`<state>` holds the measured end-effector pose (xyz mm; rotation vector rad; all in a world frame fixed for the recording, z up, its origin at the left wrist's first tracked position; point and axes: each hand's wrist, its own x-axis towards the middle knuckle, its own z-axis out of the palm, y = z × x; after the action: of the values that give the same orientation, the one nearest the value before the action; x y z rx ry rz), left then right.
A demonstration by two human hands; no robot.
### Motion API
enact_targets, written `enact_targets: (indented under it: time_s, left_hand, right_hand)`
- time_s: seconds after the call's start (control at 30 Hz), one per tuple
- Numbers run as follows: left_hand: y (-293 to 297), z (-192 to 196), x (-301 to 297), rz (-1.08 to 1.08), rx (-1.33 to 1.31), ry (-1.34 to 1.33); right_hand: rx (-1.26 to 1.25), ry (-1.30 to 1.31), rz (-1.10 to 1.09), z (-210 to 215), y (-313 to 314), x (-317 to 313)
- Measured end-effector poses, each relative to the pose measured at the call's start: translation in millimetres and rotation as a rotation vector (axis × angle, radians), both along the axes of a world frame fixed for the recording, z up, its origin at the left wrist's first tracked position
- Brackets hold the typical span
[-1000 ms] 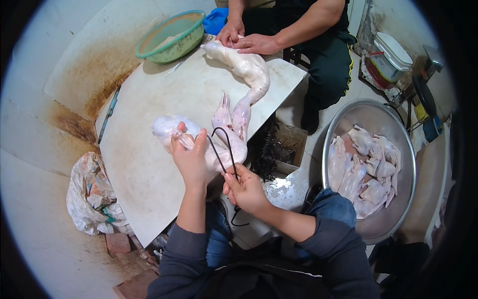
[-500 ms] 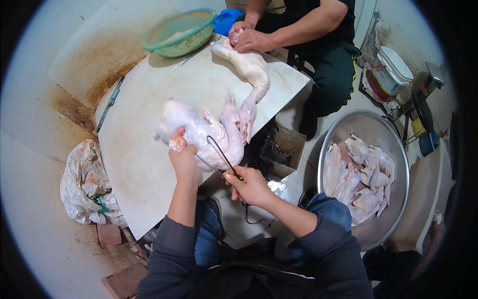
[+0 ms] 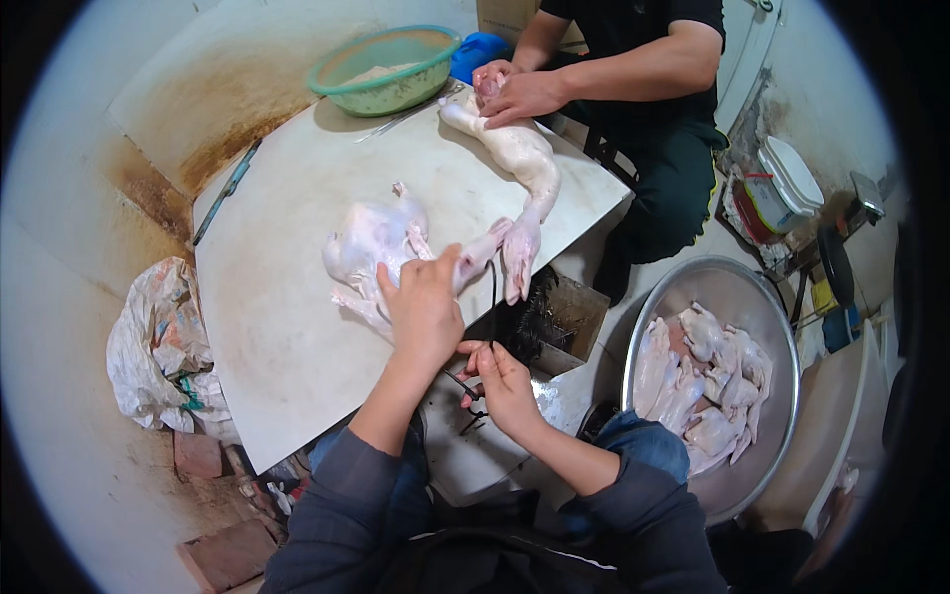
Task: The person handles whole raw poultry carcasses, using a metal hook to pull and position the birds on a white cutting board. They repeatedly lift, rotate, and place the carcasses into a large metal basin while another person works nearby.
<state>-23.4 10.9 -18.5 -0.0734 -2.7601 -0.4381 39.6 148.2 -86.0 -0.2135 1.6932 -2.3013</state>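
A plucked duck (image 3: 376, 238) lies on the pale tabletop in front of me, its legs spread and its head (image 3: 479, 255) pointing right. My left hand (image 3: 424, 309) is over its neck, fingers curled down, thumb apart along the body; the fingertips are partly hidden. Below the table's near edge, my right hand (image 3: 503, 388) grips a thin black metal hook (image 3: 493, 307) with two prongs. One prong rises beside the duck's head; the other points toward my left wrist. Beyond, a second plucked duck (image 3: 520, 158) lies under a co-worker's hands (image 3: 515, 91).
A green basin (image 3: 396, 94) with pale powder stands at the table's (image 3: 267, 337) far edge. On the right floor, a steel tub (image 3: 787, 416) holds several plucked birds. A box with dark contents (image 3: 579, 317) sits below the table. Left are a crumpled sack (image 3: 163, 337) and bricks (image 3: 230, 554).
My left hand has moved right from the duck's body to its neck, and the duck lies turned differently. My right hand has drawn the hook lower, turning its prong upright.
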Motion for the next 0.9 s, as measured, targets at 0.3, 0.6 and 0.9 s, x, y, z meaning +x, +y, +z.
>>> enact_targets:
  time_s: [0.3,0.6,0.9]
  left_hand:
    - [-85.0,-21.1,-27.3,0.658,0.523,0.486]
    - [-44.5,16.1,1.9,-0.306,0.03,-0.035]
    - [-38.8,16.3,3.5,-0.425,0.142,-0.1]
  right_hand:
    - [0.252,0.021,0.162,6.8,8.6,13.0]
    - [0.221,-0.024,0.114,1.4,39.7,13.1]
    - [0.473,0.088,0.152,-11.9,38.3,1.0]
